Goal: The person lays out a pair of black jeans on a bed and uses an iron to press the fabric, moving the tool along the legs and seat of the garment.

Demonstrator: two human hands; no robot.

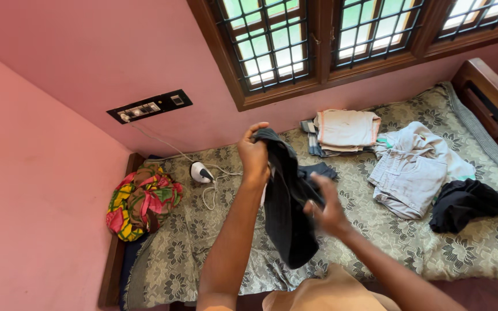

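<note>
Both hands grip a dark grey cloth garment (286, 201) over the patterned bed (376, 242): left hand (253, 155) pinching high, right hand (327, 210) lower; level edges would help.

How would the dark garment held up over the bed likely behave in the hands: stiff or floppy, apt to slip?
Likely floppy: the dark garment hangs in limp folds from the left hand, which pinches its top edge. Probably light, as one hand bears it while the blurred right hand touches its side. It seems unlikely to slip, since the cloth bunches in the grip.
</note>
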